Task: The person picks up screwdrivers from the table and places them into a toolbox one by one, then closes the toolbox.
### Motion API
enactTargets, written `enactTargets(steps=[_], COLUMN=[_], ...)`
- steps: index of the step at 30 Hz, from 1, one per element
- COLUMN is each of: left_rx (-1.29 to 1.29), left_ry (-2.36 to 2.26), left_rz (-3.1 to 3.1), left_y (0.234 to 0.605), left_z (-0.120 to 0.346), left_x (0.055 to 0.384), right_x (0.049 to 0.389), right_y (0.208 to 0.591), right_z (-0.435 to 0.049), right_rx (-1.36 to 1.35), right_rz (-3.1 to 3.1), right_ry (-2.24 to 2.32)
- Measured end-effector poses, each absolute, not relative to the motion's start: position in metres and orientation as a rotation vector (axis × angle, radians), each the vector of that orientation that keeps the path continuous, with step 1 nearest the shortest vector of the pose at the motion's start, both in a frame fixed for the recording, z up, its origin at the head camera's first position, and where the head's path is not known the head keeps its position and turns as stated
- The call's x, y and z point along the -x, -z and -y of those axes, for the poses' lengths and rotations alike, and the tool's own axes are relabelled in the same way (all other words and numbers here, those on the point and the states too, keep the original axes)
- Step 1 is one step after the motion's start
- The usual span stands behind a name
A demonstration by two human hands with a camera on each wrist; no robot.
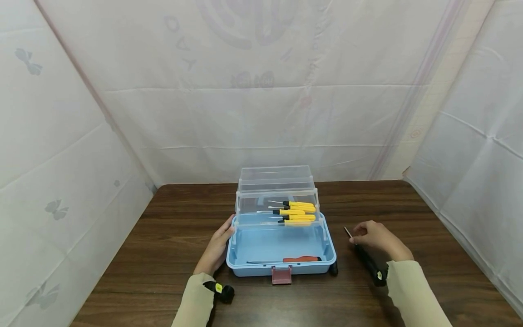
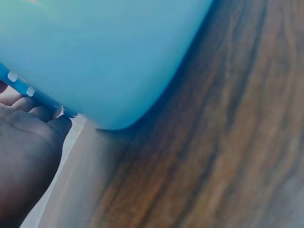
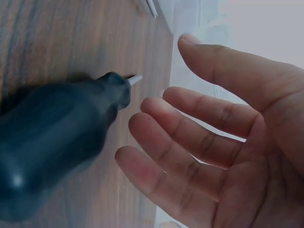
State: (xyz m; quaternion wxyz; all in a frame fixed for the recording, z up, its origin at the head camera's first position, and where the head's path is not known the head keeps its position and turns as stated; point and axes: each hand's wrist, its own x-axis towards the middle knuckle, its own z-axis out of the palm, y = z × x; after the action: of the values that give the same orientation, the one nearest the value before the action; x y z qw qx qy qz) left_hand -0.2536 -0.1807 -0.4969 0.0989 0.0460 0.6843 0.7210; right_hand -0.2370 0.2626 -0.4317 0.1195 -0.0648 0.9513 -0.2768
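A light blue toolbox (image 1: 282,271) stands with its clear lid raised. My left hand (image 1: 216,250) holds its left side near the back corner; in the left wrist view the fingers (image 2: 42,112) meet the rim, partly hidden. To the right, a black-handled screwdriver (image 3: 61,123) lies on the table, its shaft (image 1: 347,231) pointing away. My right hand (image 1: 377,238) hovers at the screwdriver, thumb and fingers spread with nothing between them in the right wrist view. A red-handled screwdriver (image 1: 302,259) lies along the front inside the box.
Several yellow-and-black screwdrivers (image 1: 300,211) lie in the clear upper tray (image 1: 249,204). A black handle (image 1: 333,269) sticks out beside the box's right front corner. A pink latch (image 1: 281,275) hangs at the front. White sheeting (image 1: 269,118) encloses the wooden table (image 1: 163,245).
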Motion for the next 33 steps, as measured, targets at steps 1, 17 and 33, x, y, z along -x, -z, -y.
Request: enactTargets(steps=[1, 17, 33], left_rx=[-0.125, -0.12, -0.131], left_ry=[-2.135, -2.126, -2.125], left_rz=[-2.024, -2.02, -2.022], left_y=[0.497, 0.494, 0.495], left_z=[0.18, 0.18, 0.181], left_x=[0.253, 0.252, 0.253], right_x=[0.237, 0.234, 0.232], right_y=[0.432, 0.439, 0.448], right_z=[-0.264, -0.271, -0.272], right_rx=[0.194, 0.122, 0.018], right_rz=[-2.775, -2.668, -2.617], right_ry=[0.809, 0.843, 0.857])
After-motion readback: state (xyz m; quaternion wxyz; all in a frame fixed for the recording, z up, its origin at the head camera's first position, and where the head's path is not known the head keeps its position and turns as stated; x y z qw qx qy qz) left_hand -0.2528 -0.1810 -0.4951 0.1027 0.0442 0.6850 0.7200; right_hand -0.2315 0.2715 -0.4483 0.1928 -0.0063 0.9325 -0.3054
